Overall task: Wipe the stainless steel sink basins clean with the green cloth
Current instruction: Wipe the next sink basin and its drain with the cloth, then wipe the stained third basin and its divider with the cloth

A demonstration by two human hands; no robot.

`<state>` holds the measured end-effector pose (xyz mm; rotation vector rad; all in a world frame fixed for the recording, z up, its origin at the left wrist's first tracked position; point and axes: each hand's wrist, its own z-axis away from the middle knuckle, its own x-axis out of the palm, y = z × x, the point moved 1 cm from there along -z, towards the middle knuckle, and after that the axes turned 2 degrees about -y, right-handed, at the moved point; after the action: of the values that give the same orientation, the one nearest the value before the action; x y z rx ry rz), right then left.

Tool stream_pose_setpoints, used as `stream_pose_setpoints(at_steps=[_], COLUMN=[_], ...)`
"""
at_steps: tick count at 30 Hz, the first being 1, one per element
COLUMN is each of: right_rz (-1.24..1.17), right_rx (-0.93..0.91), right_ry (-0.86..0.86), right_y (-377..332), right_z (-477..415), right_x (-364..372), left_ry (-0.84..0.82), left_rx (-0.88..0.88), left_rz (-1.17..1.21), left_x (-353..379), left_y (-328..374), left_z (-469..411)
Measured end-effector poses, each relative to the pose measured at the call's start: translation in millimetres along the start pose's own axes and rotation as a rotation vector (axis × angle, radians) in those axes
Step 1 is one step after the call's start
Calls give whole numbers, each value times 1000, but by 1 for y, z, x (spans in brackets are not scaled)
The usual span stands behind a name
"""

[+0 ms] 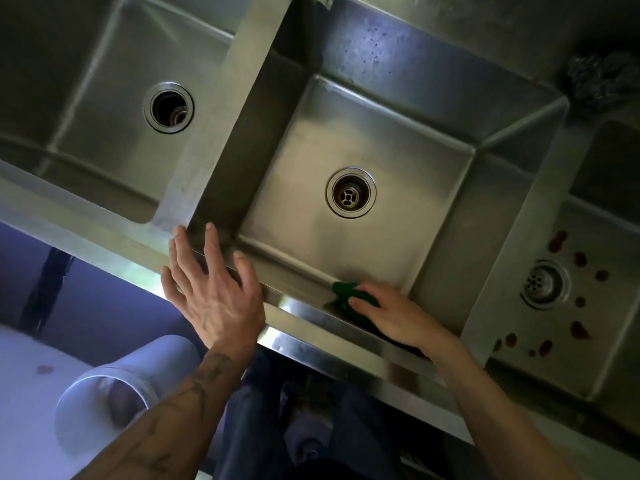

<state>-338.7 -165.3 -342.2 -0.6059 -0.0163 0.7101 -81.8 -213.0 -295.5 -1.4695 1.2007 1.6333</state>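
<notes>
Head view: I see the left hand (211, 289) flat, fingers straight and spread, over the near rim (311, 320) at the near left corner of the middle basin (346, 133). Can't tell if it touches the steel. Right hand (398, 317) has its fingers bent over the green cloth (346, 293), pressing it on the near wall of that same basin, just under the rim, toward the near right corner. The drain (350, 192) sits mid-floor, well apart from the cloth. Left basin (104, 81) is beyond the divider. Right basin (588, 358) has red spots (557, 241) around its own drain. White pipe (114, 393) is near left, below the sink.
</notes>
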Motion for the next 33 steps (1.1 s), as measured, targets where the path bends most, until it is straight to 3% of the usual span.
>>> stream_pose_setpoints(at_steps=[8,13,16,20,23,26,29,33], right_rz=[90,-68,-212,-454,-574,-720,-917,-1014], right_rx=[201,128,70,53,76,87,90,30], right_ry=[-95,-59,51,365,601,749,774,826], right_y=[2,-13,-25,-41,-51,-50,-47,-39], right_z=[-44,1,23,30,35,45,60,84], right_x=[2,-3,-13,-15,-11,-10,-3,0], left_ry=[-49,-121,-198,-548,-869,-1025,-1114,-1278], left_rx=[0,15,78,422,545,422,280,281], left_rz=[24,78,173,304,478,597,593,485], left_x=[-5,-9,-19,-27,-20,-6,10,37], left_y=[2,1,7,49,89,118,134,150], left_z=[0,-1,1,20,38,51,56,57])
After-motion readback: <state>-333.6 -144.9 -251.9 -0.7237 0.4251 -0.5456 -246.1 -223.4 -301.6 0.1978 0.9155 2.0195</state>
